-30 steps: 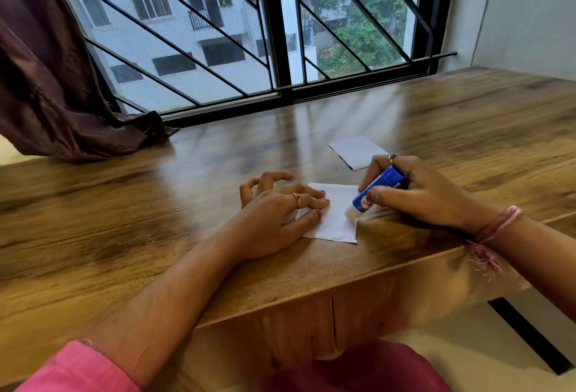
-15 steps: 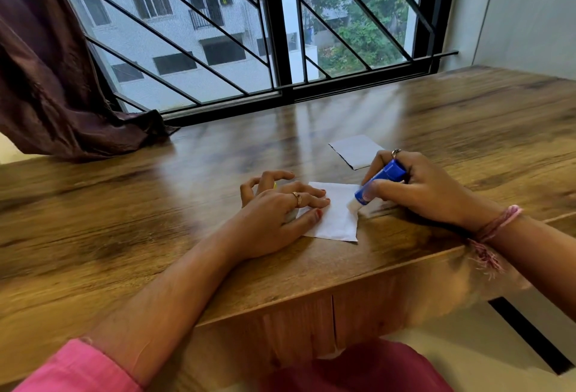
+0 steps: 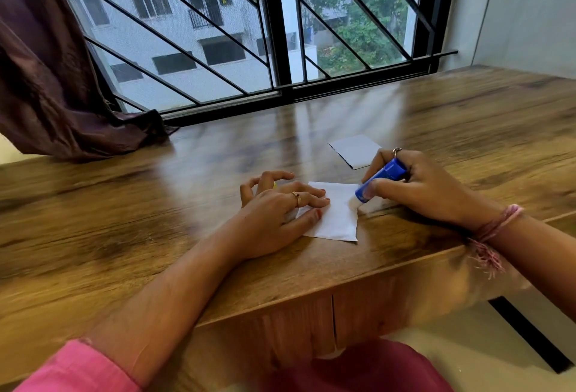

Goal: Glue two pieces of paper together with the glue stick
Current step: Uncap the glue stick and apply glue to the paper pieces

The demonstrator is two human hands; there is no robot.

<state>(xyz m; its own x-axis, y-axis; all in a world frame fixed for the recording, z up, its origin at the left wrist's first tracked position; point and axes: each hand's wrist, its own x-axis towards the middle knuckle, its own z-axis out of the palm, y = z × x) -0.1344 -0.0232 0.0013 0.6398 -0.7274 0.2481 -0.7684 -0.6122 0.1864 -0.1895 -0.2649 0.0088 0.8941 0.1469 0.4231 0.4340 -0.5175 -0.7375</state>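
The right hand [image 3: 420, 189] grips the glue stick [image 3: 381, 179], tip down on the near paper's [image 3: 336, 220] right edge, while the left hand [image 3: 280, 207] presses that paper flat with straight fingers, and the other paper [image 3: 353, 150] lies just behind.

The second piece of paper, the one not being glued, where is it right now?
In the head view the second piece of paper lies flat on the wooden table, right of centre, just beyond the right hand and its glue stick, toward the window.

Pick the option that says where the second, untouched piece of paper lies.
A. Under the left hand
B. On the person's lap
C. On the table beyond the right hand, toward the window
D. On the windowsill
C: the second piece of paper lies flat on the table just beyond the right hand, on the window side.
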